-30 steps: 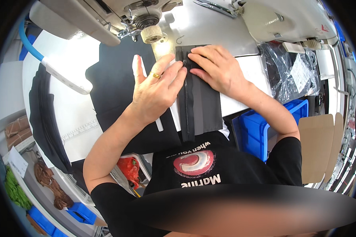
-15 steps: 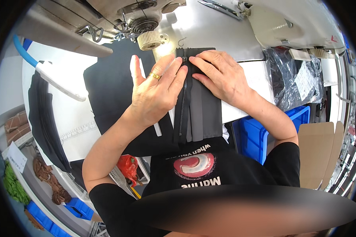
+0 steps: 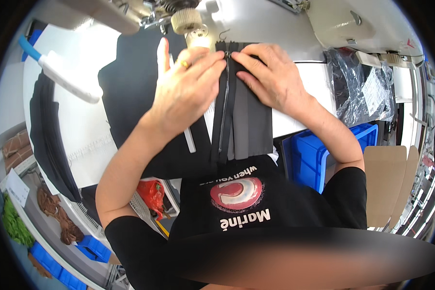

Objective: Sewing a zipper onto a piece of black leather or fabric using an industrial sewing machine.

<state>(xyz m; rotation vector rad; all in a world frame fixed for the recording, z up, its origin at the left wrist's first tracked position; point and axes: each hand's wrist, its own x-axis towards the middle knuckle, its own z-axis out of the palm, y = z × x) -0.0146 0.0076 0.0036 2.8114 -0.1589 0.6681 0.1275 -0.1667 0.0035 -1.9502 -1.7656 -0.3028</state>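
Observation:
A black zipper (image 3: 223, 111) with metal teeth runs lengthwise over a dark grey fabric panel (image 3: 260, 130). Its two tape ends stick up at the far edge, close to the slider. My left hand (image 3: 186, 89), with a gold ring, rests its outstretched fingertips on the left tape beside the slider; the thumb points up, apart from them. From the other side my right hand (image 3: 275, 77) lays its fingers on the right tape and the panel, with a gap between index finger and thumb. Larger black fabric (image 3: 130, 92) spreads beneath my left hand and forearm.
Just beyond my hands is a sewing machine with a ribbed wheel (image 3: 186, 21). A white-and-blue arm (image 3: 70, 77) juts in at left, above stacked black cloth (image 3: 50, 135). At right are a plastic-wrapped bundle (image 3: 357, 92), a blue crate (image 3: 307, 162) and a cardboard box (image 3: 384, 183).
The whole view has shifted, so the machine and table sit higher in the picture. The zipper's tape ends show more clearly at the far edge. Both hands stay at the slider.

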